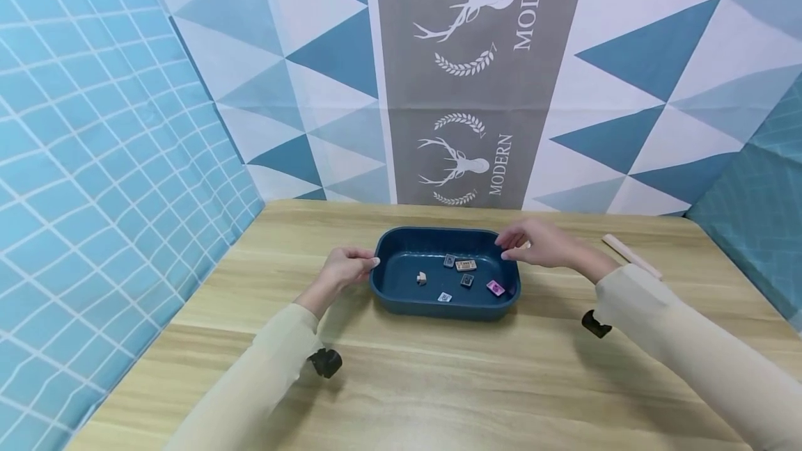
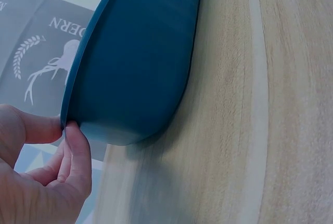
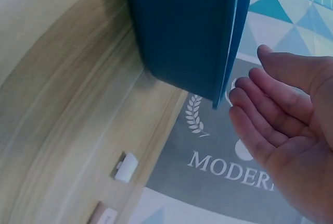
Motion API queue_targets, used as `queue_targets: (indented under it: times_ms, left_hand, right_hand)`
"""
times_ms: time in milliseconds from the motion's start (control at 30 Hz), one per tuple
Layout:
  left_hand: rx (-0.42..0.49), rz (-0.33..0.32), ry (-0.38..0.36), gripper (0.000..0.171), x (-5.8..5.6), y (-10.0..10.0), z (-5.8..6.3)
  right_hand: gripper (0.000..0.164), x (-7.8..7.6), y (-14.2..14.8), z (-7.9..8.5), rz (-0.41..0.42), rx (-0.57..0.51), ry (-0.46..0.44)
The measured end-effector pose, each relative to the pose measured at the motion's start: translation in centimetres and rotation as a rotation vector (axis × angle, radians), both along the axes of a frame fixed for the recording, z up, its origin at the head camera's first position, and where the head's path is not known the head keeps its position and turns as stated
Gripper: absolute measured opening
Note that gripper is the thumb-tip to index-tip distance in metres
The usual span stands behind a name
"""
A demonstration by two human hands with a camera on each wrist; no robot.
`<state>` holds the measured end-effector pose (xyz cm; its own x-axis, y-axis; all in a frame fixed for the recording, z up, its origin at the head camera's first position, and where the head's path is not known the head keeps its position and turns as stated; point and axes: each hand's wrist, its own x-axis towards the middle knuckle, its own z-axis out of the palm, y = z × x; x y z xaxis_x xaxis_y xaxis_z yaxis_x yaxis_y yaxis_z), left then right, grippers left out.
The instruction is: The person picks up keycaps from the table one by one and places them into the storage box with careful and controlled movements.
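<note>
From the head, a blue tray (image 1: 438, 309) sits on the wooden table (image 1: 401, 381). Only this view shows inside it: a pink tile (image 1: 496, 288), a tan tile (image 1: 466, 265), a white tile (image 1: 445, 297), two dark tiles (image 1: 466, 280) and a tiny cream bit (image 1: 422, 278). Their marks are too small to read. The left hand (image 1: 344, 268) is at the tray's left end. The right hand (image 1: 539, 243) covers part of the right rim, so I can't tell here if they touch. A pink stick (image 1: 631, 256) lies on the table, partly behind the right sleeve (image 1: 651, 319).

From the left wrist, you can see the left thumb and a finger pinching the rim. The tray's wall hides the tiles, and its far end is cut off.

From the right wrist, the right hand is just beside the rim, not touching. Its fingers are loosely bent and hold nothing. The wall hides the tiles here too. A small white thing (image 3: 126, 167) lies on the table; another pale thing (image 3: 105, 214) is cut off below.
</note>
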<state>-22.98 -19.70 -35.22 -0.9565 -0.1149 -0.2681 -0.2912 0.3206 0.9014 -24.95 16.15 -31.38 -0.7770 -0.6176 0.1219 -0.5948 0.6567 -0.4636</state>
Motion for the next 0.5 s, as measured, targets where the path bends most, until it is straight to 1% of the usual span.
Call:
queue_targets:
  times_ms: [100, 267, 367, 500]
  left_hand:
    - [0.002, -0.006, 0.002, 0.024, -0.1, 0.0, 0.2]
    - [0.008, -0.014, 0.003, 0.026, -0.3, 0.1, 0.3]
    - [0.009, -0.013, -0.003, 0.026, -0.4, 0.0, 0.2]
    - [0.016, -0.011, -0.009, 0.025, -0.3, -0.2, 0.0]
  right_hand:
    - [0.023, 0.0, 0.7, -0.3, -0.019, -0.066, 0.012]
    - [0.022, -0.2, 2.1, -0.9, -0.060, -0.169, -0.004]
    - [0.022, -0.3, 2.9, -1.3, -0.089, -0.191, -0.030]
    - [0.024, -0.2, 3.9, -1.7, -0.110, -0.182, -0.039]
